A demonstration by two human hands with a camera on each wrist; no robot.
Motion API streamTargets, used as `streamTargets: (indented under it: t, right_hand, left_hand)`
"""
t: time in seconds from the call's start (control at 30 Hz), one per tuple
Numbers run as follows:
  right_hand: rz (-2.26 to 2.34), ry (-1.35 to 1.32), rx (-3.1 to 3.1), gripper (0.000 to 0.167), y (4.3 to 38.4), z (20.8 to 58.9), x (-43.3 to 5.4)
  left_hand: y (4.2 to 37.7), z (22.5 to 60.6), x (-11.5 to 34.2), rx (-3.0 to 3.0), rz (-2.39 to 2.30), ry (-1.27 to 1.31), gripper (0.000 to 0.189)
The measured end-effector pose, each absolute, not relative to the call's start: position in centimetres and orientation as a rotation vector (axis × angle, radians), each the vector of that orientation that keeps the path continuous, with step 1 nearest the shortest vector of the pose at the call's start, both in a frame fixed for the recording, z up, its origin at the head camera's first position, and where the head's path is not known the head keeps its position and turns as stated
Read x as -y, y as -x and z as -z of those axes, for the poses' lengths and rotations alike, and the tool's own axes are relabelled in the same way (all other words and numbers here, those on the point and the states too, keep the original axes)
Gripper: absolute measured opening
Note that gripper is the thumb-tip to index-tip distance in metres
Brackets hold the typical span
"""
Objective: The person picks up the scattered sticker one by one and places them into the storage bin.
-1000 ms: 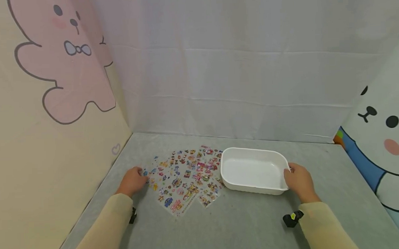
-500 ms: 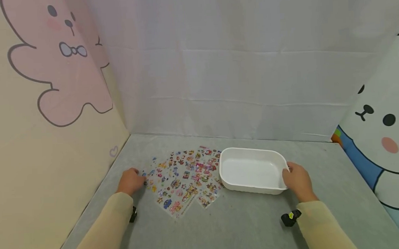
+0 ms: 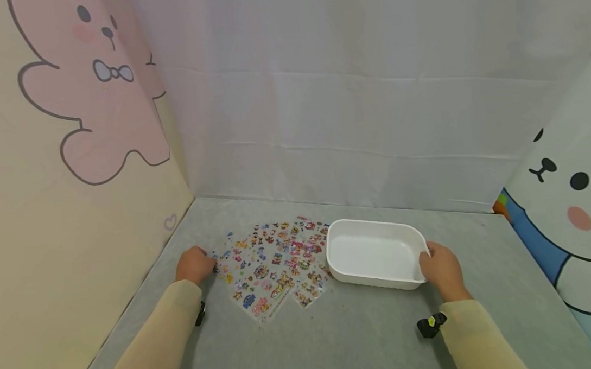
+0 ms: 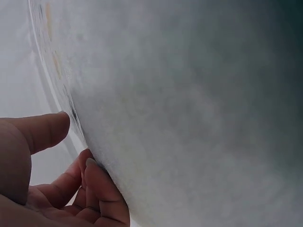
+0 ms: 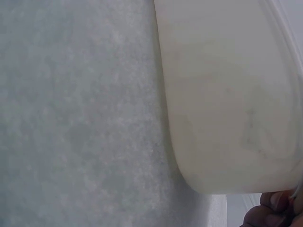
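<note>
Clear sticker sheets point(image 3: 271, 261) printed with small colourful cartoon figures lie overlapped in a fan on the grey table. My left hand point(image 3: 194, 265) is at their left edge. In the left wrist view the thumb point(image 4: 52, 131) stands apart from the bent fingers point(image 4: 102, 189), whose tips touch down by the sheet's edge. To the right of the sheets is a shallow white plastic tray point(image 3: 376, 252), with nothing in it. My right hand point(image 3: 442, 269) grips its right rim, thumb on the inner side. The right wrist view shows the tray's outer wall point(image 5: 222, 104), with fingertips at its corner.
The grey tabletop point(image 3: 330, 346) runs back to a white cloth wall point(image 3: 351, 112). Printed cloth walls stand on both sides, a pink bear point(image 3: 107, 104) on the left. The tray's left end lies close against the sheets.
My left hand has shifted very slightly at the edge of the sheets. The right hand keeps its grip on the tray, which stays in place.
</note>
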State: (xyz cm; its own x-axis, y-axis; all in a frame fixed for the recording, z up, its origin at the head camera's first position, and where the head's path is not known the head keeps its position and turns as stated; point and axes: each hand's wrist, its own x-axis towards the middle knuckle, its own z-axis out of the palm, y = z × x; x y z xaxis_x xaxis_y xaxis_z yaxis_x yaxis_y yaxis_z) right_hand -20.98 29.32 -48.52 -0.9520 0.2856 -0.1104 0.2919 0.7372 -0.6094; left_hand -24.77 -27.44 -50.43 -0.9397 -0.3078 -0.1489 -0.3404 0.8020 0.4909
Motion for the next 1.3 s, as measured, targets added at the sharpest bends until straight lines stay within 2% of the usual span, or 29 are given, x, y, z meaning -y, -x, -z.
streamTargets:
  t: [0.13, 0.27, 0.5, 0.6, 0.8, 1.3]
  right_hand:
    - [1.027, -0.520, -2.910, 0.052, 21.0, 48.5, -29.2]
    - [1.025, -0.527, -2.905, 0.051, 20.9, 48.4, -29.1]
    - [1.023, -0.519, -2.892, 0.052, 20.8, 48.3, -29.1]
    - [1.018, -0.529, -2.892, 0.052, 20.8, 48.3, -29.1]
    - [1.021, -0.537, -2.904, 0.052, 20.9, 48.3, -29.0]
    - [1.013, -0.512, -2.905, 0.052, 21.0, 48.5, -29.2]
  left_hand:
    - [24.8, 50.7, 27.4, -2.955, -0.792, 0.528, 0.038]
    - [24.9, 51.0, 27.2, -2.965, -0.786, 0.531, 0.021]
    - [25.1, 51.2, 27.1, -2.949, -0.785, 0.529, 0.043]
    - [25.1, 51.4, 27.2, -2.943, -0.792, 0.546, 0.039]
    - [25.2, 51.6, 27.4, -2.940, -0.825, 0.578, 0.017]
    - [24.6, 51.5, 27.9, -2.952, -0.927, 0.581, 0.017]
